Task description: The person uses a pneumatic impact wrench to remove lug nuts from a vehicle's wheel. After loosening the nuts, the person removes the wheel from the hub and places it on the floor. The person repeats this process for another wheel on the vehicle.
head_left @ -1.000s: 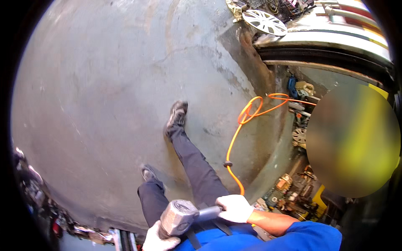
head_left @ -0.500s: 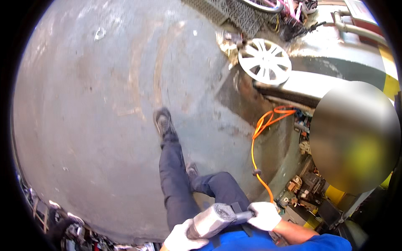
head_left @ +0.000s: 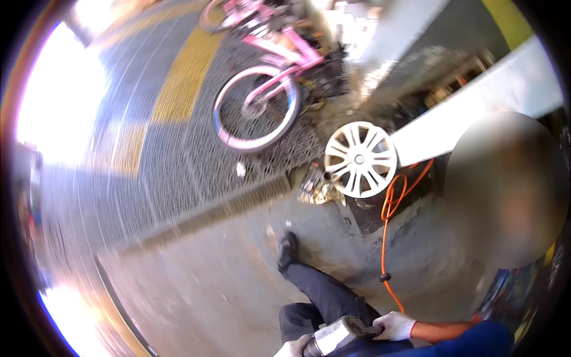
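Note:
My left hand (head_left: 292, 348), in a white glove, grips the body of a heavy grey metal tool (head_left: 338, 334) low in the head view, partly cut off by the lower edge. My right hand (head_left: 394, 326), also gloved, is closed on the tool's short handle. The tool is held across my front, over my dark-trousered legs (head_left: 321, 285). An orange hose (head_left: 385, 256) with a dark fitting runs from beside my right hand up the concrete floor to a loose coil.
A white wheel cover (head_left: 359, 159) lies ahead beside small clutter. Beyond it are a pink bicycle (head_left: 297, 56) and a ribbed ramp (head_left: 178, 154) with yellow bands and a grate strip. A long white ledge (head_left: 452, 107) runs along the right. A blurred circle hides part of the right side.
My legs have stepped along the floor, and the view has swung, bringing the ramp and whole bicycle in. Both hands keep hold of the tool, now lower and further right in view.

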Available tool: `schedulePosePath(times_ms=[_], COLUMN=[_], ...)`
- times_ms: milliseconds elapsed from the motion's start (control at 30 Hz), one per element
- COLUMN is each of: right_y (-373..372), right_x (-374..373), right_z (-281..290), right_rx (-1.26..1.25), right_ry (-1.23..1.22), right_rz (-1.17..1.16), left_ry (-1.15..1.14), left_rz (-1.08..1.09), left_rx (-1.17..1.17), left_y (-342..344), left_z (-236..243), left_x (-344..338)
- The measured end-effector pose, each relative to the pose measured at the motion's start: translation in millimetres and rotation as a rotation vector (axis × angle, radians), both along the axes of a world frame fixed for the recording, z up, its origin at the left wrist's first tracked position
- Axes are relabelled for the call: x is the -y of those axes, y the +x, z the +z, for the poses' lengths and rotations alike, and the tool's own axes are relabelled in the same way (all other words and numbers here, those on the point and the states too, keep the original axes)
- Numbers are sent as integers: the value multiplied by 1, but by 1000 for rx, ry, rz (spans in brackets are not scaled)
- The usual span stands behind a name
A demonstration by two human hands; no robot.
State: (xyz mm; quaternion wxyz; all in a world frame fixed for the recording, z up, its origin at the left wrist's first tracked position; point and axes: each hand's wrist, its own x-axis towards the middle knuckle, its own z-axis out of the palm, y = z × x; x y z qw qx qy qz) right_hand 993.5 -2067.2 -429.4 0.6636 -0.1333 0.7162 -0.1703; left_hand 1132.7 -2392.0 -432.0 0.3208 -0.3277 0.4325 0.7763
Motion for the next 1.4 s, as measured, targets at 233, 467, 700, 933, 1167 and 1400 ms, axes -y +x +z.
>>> schedulePosePath(times_ms=[233,467,700,933,1167,1400], right_y=[-4,51,123,196,268,307], right_x=[191,405,597,760,934,952], right_z=[72,159,261,295,209,232], right_rx=[-154,-286,-488,-765,-1268,-1635], right_ry=[114,170,316,811,627,57], right_rz=[-488,-1160,-1838,-2460,-2912,-3017], left_ry=[-225,-27,483,1063,2038,2545], left_rz=[-959,-1487,-1820,-2573,-2591,-2305], left_rx=[-480,-867,-392,-1523,-1843,-2557], left_y=[-240,-362,-358,-205,3,106], left_z=[90,156,137,354,422,503], left_x=[200,303,314,233,302,372])
